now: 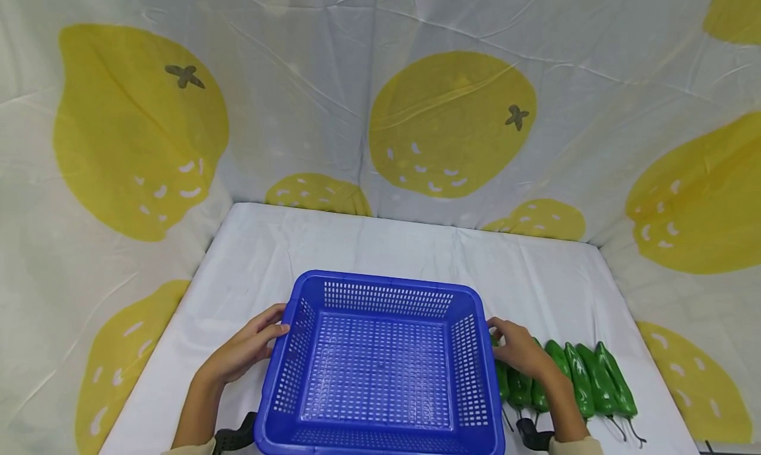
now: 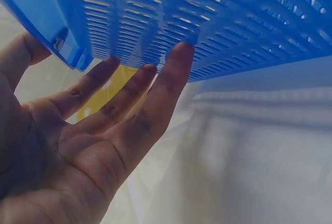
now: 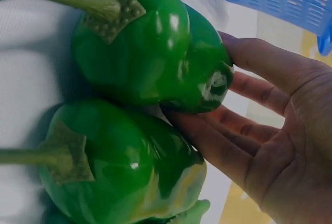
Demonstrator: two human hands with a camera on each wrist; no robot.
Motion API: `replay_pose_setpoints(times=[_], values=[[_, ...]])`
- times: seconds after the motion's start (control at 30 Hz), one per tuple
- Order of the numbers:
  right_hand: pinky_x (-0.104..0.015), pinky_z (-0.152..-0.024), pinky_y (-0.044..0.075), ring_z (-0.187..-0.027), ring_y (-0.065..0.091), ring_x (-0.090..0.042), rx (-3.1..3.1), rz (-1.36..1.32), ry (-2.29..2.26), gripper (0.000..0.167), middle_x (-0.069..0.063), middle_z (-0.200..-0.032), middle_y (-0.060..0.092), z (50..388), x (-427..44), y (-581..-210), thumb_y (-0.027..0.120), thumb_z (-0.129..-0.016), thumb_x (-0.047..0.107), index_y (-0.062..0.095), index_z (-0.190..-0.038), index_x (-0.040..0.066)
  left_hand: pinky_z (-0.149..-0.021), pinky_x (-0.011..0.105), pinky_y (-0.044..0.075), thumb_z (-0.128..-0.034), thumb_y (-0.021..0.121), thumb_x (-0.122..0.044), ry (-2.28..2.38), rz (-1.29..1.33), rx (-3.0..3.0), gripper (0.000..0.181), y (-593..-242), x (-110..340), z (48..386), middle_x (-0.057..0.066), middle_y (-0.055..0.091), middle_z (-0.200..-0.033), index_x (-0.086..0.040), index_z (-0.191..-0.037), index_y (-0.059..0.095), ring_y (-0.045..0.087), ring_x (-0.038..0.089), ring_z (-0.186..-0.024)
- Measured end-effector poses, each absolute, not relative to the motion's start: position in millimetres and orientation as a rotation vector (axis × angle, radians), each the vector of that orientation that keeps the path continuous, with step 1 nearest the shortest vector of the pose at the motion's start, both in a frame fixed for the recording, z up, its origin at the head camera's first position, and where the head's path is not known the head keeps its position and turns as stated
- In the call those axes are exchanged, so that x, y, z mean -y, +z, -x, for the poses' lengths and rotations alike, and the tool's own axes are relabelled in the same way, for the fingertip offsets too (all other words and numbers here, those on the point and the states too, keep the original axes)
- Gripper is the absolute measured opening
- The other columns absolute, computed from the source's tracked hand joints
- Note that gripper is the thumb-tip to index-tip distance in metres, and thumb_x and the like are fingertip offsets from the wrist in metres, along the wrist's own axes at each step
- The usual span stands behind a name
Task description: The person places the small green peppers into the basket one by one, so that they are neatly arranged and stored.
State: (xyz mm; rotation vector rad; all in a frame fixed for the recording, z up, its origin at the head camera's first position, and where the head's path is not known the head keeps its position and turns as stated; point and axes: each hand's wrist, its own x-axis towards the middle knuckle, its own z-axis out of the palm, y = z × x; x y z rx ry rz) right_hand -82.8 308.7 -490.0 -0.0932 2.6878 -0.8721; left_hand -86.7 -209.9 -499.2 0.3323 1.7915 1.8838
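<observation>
Reaching to both sides of a blue plastic basket (image 1: 380, 280), which fills the lower middle of the head view, the person steadies it with the left hand (image 1: 244, 346) at its left rim and works with the right hand (image 1: 523, 350) just beyond its right wall. The left thumb rests on the rim while the fingers, spread apart in the left wrist view, reach beneath it to the slotted wall (image 2: 233, 32). In the right wrist view, right-hand digits pinch the blunt far end of the upper green pepper (image 3: 137, 42), and a second pepper (image 3: 119, 162) lies against it below. The pinched one belongs to a row of green peppers (image 1: 600, 382) on the white cloth (image 1: 386, 244), lower right of the head view, just beside the basket. The likeliest slip is at that pinch: the grasp takes only the tapered, glossy end, so the heavier stem end could swing down or pull the pepper free. Contact with the second pepper could nudge that one out of line, and the black right wrist mount (image 1: 532, 435), close to the stems, might catch one. The basket could also tip or slide, since the left hand grips one side only; whether its base sits fully on the cloth cannot be told.
</observation>
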Motion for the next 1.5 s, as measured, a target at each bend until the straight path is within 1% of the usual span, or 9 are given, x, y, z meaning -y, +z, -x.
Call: replay_pose_setpoints(times=[0.1,0.23,0.37,0.57,0.7,0.87,1.03,1.27,1.5], values=[[-0.038,-0.069,0.050,-0.087,0.058,-0.024,-2.700,0.097,-0.872,0.041,-0.010,-0.099,0.063,82,-311,-487,0.080,-0.083,0.019,0.064,-0.118,0.005,-0.085,0.050,0.055,-0.1062,0.044,-0.018,1.878,-0.327,-1.791,0.047,-500,210,86,0.031,0.042,-0.137,0.003,-0.146,0.031,0.060,0.031,-0.111],[-0.038,-0.070,0.050,-0.088,0.058,-0.025,-2.719,0.115,-0.867,0.041,-0.010,-0.099,0.064,82,-313,-481,0.079,-0.084,0.022,0.064,-0.118,0.006,-0.086,0.051,0.055,-0.1066,0.042,-0.017,1.883,-0.345,-1.779,0.046,-501,211,86,0.031,0.041,-0.137,0.003,-0.146,0.030,0.060,0.032,-0.111],[-0.036,-0.068,0.047,-0.083,0.056,-0.022,-2.740,0.139,-0.850,0.042,-0.010,-0.099,0.063,83,-317,-474,0.079,-0.085,0.024,0.063,-0.119,0.005,-0.085,0.051,0.055,-0.1066,0.043,-0.016,1.890,-0.343,-1.776,0.045,-501,211,85,0.031,0.042,-0.137,0.003,-0.145,0.031,0.060,0.031,-0.111],[-0.033,-0.063,0.048,-0.074,0.053,-0.021,-2.728,0.121,-0.884,0.047,-0.013,-0.098,0.062,84,-322,-462,0.079,-0.086,0.023,0.061,-0.123,0.001,-0.086,0.051,0.055,-0.1067,0.042,-0.016,1.892,-0.362,-1.774,0.045,-501,211,86,0.032,0.041,-0.137,0.004,-0.146,0.031,0.060,0.032,-0.111],[-0.033,-0.062,0.048,-0.073,0.054,-0.022,-2.740,0.119,-0.879,0.047,-0.014,-0.100,0.062,86,-323,-452,0.078,-0.087,0.022,0.060,-0.124,-0.001,-0.086,0.050,0.055,-0.1066,0.042,-0.016,1.895,-0.360,-1.776,0.045,-500,211,86,0.032,0.041,-0.137,0.004,-0.145,0.031,0.060,0.031,-0.112],[-0.033,-0.060,0.048,-0.070,0.054,-0.019,-2.772,0.137,-0.873,0.044,-0.015,-0.100,0.062,88,-328,-441,0.077,-0.087,0.020,0.061,-0.123,0.001,-0.086,0.050,0.055,-0.1066,0.042,-0.016,1.891,-0.371,-1.777,0.046,-500,211,86,0.034,0.039,-0.138,0.004,-0.146,0.030,0.059,0.032,-0.112],[-0.032,-0.058,0.050,-0.066,0.056,-0.018,-2.775,0.143,-0.888,0.044,-0.016,-0.102,0.062,91,-331,-431,0.076,-0.089,0.023,0.060,-0.124,0.001,-0.086,0.051,0.055,-0.1068,0.042,-0.018,1.872,-0.354,-1.792,0.046,-500,211,86,0.032,0.040,-0.138,0.002,-0.147,0.031,0.059,0.034,-0.112],[-0.032,-0.058,0.049,-0.067,0.056,-0.018,-2.777,0.160,-0.906,0.044,-0.016,-0.103,0.062,95,-329,-418,0.074,-0.090,0.024,0.059,-0.125,0.001,-0.086,0.052,0.055,-0.1068,0.042,-0.019,1.858,-0.340,-1.804,0.046,-501,210,87,0.031,0.040,-0.139,0.001,-0.147,0.031,0.059,0.035,-0.112],[-0.030,-0.057,0.056,-0.064,0.061,-0.016,-2.760,0.195,-0.941,0.045,-0.018,-0.103,0.060,109,-316,-406,0.074,-0.091,0.021,0.058,-0.127,0.000,-0.087,0.053,0.054,-0.1068,0.042,-0.018,1.860,-0.349,-1.793,0.046,-503,211,89,0.030,0.041,-0.139,0.000,-0.147,0.032,0.058,0.035,-0.112]])
